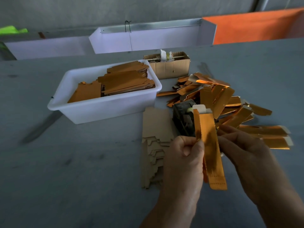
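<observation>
Standing near upright, gold carton blank [209, 145] leans flap-end away, both hands holding.

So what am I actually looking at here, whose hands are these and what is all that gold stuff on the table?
This is one picture from a camera worn on a person's head, looking down at their own bare hands. The left hand pinches a long gold carton, and the right hand holds its other edge. On the grey table lie a white tub of flat gold blanks, a loose pile of gold cartons, a stack of brown card blanks and a small cardboard box.
</observation>
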Demonstrator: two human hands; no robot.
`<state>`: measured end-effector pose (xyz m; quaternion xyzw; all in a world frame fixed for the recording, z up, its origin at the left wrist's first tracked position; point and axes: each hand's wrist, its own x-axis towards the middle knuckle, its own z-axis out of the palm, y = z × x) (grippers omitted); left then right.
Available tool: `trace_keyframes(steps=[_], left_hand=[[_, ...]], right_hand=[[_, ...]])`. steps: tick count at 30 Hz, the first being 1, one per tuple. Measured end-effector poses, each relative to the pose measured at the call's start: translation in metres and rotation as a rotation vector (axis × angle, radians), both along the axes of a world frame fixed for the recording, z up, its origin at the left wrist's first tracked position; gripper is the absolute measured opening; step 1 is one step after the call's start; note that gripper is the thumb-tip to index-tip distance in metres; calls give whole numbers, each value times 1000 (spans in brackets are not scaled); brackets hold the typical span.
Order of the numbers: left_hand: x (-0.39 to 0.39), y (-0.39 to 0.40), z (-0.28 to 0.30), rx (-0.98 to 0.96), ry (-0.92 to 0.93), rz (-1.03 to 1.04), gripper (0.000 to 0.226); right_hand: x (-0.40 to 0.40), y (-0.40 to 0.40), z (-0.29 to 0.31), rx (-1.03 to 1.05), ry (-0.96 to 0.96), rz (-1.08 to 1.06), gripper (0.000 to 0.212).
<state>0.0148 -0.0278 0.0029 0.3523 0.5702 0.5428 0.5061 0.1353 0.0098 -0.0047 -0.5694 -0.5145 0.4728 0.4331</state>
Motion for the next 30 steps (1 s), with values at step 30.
trace_keyframes(steps=[30], left_hand=[[-2,11,-4,138,439,-152,8]], right_hand=[[-6,-12,-18,131,-88,-100,10]])
